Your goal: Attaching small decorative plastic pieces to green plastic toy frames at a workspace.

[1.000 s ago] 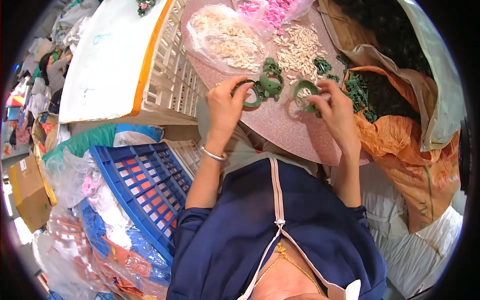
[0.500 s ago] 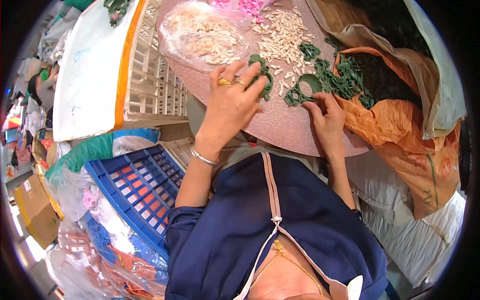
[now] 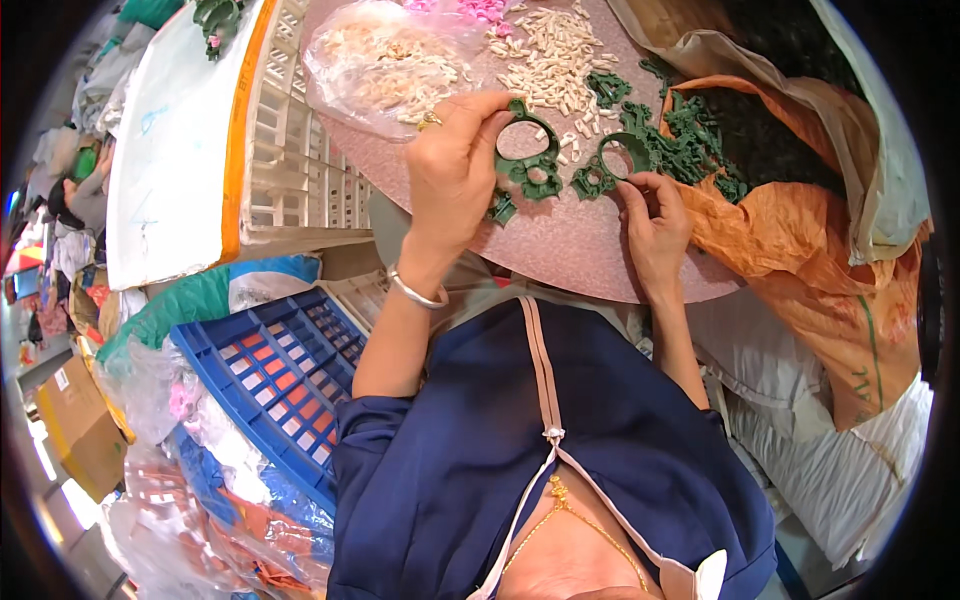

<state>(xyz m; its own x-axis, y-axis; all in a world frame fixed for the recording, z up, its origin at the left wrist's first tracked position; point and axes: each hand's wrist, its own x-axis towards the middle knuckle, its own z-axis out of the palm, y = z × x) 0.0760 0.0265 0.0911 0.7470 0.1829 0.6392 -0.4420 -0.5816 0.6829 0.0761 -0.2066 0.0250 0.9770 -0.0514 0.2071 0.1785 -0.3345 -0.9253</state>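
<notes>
My left hand [image 3: 455,160] pinches the top of a green plastic ring piece [image 3: 541,180], which has small flower or leaf shapes along its lower side. Another green ring piece [image 3: 594,182] of similar shape is gripped at its lower right edge by my right hand [image 3: 655,215], thumb against fingers. Both pieces are over the pink speckled tabletop [image 3: 560,245], a short gap apart. Beyond them lies a spread of small cream-coloured plastic parts [image 3: 560,60]. A heap of green plastic pieces [image 3: 690,140] spills from an orange woven sack to the right.
A clear bag of cream parts [image 3: 385,60] lies at the table's far left, with pink pieces [image 3: 480,8] behind. The orange sack [image 3: 790,235] hangs over the right edge. A white plastic crate [image 3: 290,160] and a blue grid tray [image 3: 270,380] stand at my left.
My left hand has closed on a green ring piece and turned it so that its ring faces me. My right hand keeps its grip on the other piece, almost unmoved.
</notes>
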